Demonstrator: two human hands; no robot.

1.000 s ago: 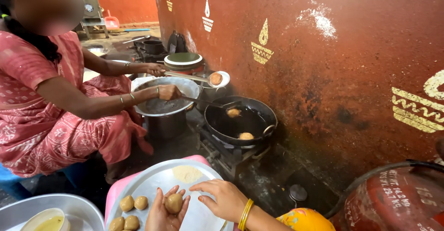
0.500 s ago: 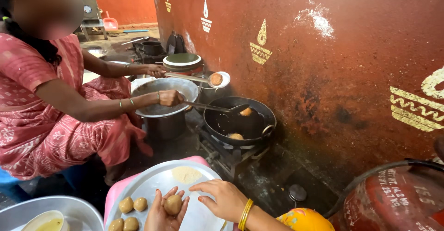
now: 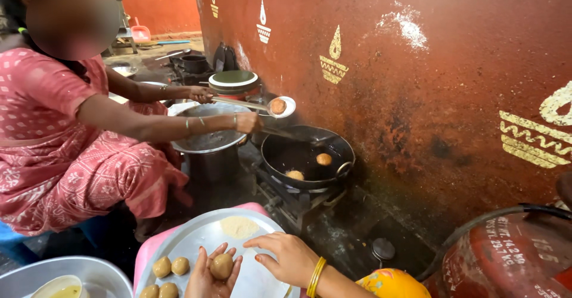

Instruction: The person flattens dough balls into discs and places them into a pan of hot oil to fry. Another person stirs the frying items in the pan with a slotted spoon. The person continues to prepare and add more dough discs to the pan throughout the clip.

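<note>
My left hand (image 3: 205, 277) lies palm up at the bottom edge and cradles a round brown dough ball (image 3: 221, 266). My right hand (image 3: 286, 256), with a yellow bangle at the wrist, hovers just to its right, fingers apart and curved toward the ball. Both hands are over a round steel plate (image 3: 196, 235) that carries several more dough balls (image 3: 170, 266) and a small pile of flour (image 3: 239, 226).
A person in a pink dress squats at the left and holds a ladle (image 3: 280, 106) with a fried ball over a black frying pan (image 3: 307, 155) on a burner; two balls float in it. A steel pot (image 3: 208, 149), a red gas cylinder (image 3: 512, 256) and the red wall (image 3: 417, 65) surround the spot.
The other person's ladle with the fried ball stays raised over the pan while their second tool shifts in the oil. My hands keep shaping the dough ball over the plate.
</note>
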